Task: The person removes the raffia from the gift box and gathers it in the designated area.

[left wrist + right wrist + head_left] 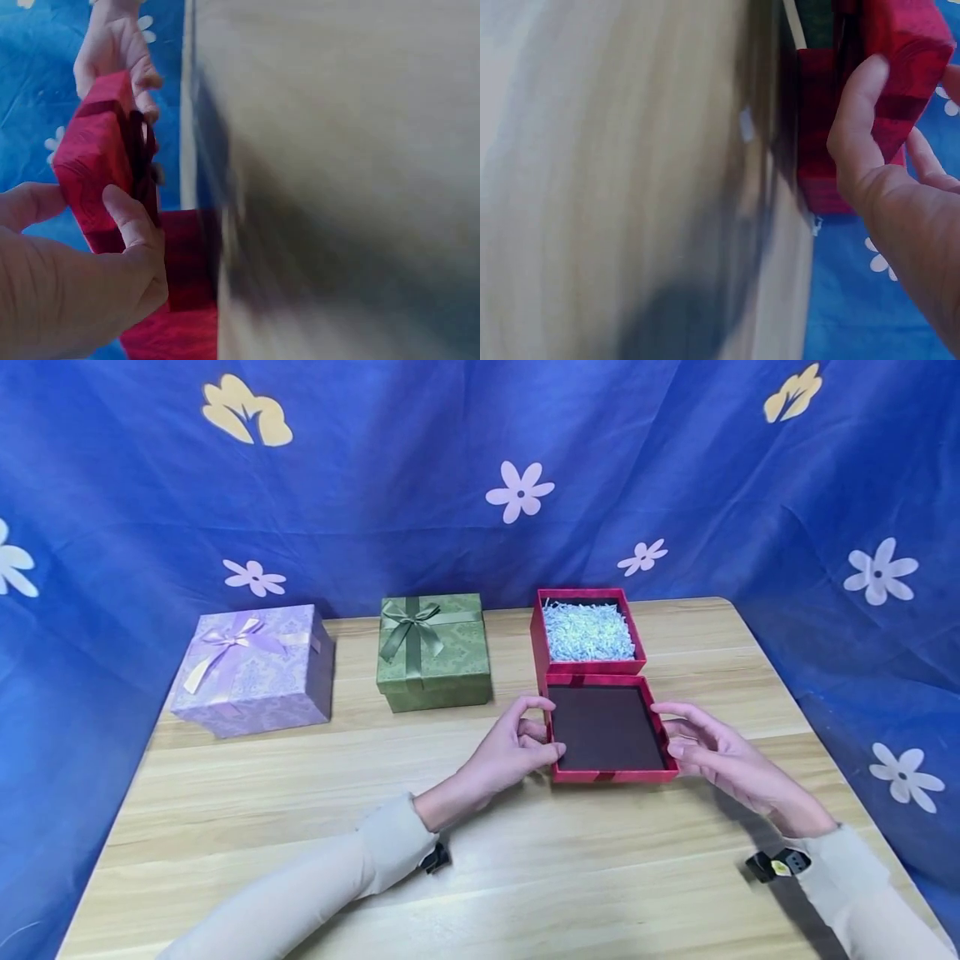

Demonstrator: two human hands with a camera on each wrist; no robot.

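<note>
A red box lid (615,776) is turned inside up, showing its dark lining (609,727). My left hand (513,747) pinches its left side between thumb and fingers. The opposite side is gripped by my right hand (712,756). In the left wrist view, a dark ribbon bow (142,150) shows on the lid's underside, which faces the table with a gap beneath. Just behind the lid stands the red gift box (536,639), uncovered, with pale blue shredded paper (588,631) inside it.
A green gift box (442,693) with a ribbon bow stands left of the red one. Farther left is a lilac gift box (277,714), its lid on and tied with a bow. Blue flowered cloth (420,468) hangs behind the wooden table (300,810).
</note>
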